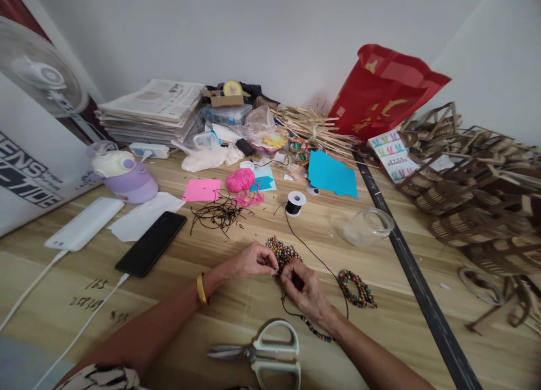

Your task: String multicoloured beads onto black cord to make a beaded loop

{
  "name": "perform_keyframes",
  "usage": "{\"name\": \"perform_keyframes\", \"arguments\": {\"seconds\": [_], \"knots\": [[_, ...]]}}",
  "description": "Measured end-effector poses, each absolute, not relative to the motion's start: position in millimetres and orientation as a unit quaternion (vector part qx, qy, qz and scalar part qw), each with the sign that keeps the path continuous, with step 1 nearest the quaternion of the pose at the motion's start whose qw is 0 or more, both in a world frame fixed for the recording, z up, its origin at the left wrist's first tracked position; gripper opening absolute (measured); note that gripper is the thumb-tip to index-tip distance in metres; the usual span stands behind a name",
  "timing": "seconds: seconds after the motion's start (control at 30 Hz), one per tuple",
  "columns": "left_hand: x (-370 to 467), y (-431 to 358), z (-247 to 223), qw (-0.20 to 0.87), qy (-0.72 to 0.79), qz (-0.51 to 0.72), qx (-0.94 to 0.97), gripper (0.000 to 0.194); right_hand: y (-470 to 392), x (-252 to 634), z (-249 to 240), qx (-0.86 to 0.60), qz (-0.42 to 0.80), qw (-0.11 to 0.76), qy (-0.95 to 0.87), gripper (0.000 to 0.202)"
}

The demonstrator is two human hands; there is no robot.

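Observation:
A small heap of multicoloured beads [282, 250] lies on the wooden table just beyond both hands. My left hand [253, 259] reaches to the heap's near edge, thumb and fingers pinched; whatever is between the tips is too small to make out. Close beside it, my right hand [305, 288] is closed on a thin black cord [289, 310]. This cord loops below the hand to a short strung row of beads [315, 330], partly under my right wrist. More cord leads back to a white-flanged spool [295, 203]. A finished-looking bead coil [357, 289] rests to the right.
White-handled scissors [275, 353] lie nearest me. Leftward are a black phone [151, 243] on a cable and a white power bank [84, 224]. Black cord scraps [220, 214], pink yarn [240, 180] and a glass jar [367, 227] lie farther off. Woven baskets [460, 226] crowd the right.

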State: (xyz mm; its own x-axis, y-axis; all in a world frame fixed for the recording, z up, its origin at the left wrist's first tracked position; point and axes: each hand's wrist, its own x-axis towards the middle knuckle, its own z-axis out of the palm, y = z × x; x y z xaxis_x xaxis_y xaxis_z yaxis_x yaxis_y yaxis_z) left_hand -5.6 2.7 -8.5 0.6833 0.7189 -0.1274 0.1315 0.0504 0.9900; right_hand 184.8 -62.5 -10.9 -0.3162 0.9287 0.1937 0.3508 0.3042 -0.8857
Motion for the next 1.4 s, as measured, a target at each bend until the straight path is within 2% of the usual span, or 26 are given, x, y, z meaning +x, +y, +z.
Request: {"name": "perform_keyframes", "arguments": {"seconds": [1.4], "knots": [[-4.6,0.7,-6.9,0.635,0.328,0.225,0.662,0.014,-62.5,183.9,-9.0,-0.451,0.369,0.379,-0.719,0.010]]}}
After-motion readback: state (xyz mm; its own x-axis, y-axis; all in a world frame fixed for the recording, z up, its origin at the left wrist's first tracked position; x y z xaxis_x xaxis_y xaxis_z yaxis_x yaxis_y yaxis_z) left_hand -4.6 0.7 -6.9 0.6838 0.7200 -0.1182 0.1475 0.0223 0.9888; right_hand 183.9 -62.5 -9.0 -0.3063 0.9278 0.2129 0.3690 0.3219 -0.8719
